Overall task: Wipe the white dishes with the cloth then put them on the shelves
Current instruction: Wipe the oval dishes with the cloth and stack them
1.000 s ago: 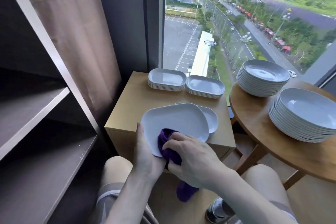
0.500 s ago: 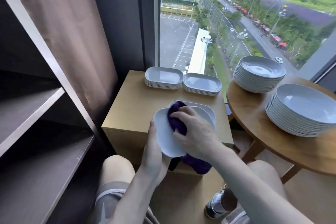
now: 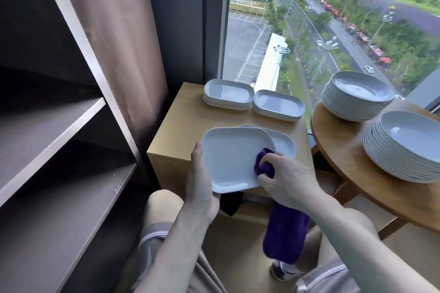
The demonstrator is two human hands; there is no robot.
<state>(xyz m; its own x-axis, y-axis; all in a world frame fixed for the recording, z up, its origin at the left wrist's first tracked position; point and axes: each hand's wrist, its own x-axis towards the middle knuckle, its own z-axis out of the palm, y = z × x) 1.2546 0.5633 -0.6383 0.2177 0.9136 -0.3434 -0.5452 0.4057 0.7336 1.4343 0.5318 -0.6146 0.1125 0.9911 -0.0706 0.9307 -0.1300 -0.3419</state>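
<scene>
Dark shelves (image 3: 54, 126), wooden cabinet (image 3: 181, 121), tall window (image 3: 309, 19)

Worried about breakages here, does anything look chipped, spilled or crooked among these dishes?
Nothing stands out. The left hand holds the white dish while the right hand presses the purple cloth on it; no chips or spills show. The rectangular stacks on the cabinet and round stacks on the round table sit even.

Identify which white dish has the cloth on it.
The squarish dish gripped by the left hand, with the right hand pressing the purple cloth on it; the others lie unheld.
</scene>
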